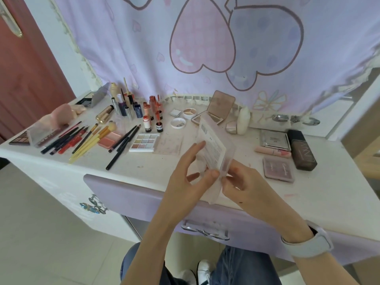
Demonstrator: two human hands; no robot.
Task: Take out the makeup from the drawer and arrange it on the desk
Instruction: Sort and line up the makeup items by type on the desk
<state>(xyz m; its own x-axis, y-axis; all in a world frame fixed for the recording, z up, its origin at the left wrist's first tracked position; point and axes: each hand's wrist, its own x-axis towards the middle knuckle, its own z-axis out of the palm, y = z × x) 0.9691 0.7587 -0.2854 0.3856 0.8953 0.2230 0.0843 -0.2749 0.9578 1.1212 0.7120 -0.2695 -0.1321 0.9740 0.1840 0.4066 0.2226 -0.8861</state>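
A curtain (205, 48) printed with big hearts hangs behind the surface (318, 188) and covers whatever stands at the back; only a strip of mirror (339, 112) shows under its hem at the far right. The surface is white, and its closed lilac drawer (133, 194) runs along the near edge, the handle partly behind the person's arms.

Above the near middle of the surface the person holds a clear plastic case (213, 159) tilted on edge, a printed label facing the camera; the text on it is too blurred to read, and what lies inside cannot be made out. The left hand (185, 182) grips the case's near left side, thumb pressed on the front and fingers spread behind it. The right hand (246, 184) pinches the lower right corner, its fingertips partly hidden by the case. A pale band (312, 241) sits on the right wrist.

To the right lie a dark bottle (302, 149), a silver compact (275, 139), a pink tube (273, 151) and a mauve palette (278, 169), close together. Far middle, an open compact (218, 110) stands with its lid up beside a white bottle (243, 122). Left of centre lies an eyeshadow palette (144, 141), then a row of brushes and pencils (86, 138), with lipsticks and tubes (148, 114) standing upright behind. At the far left a palette (19, 138) is half covered by a clear lid.
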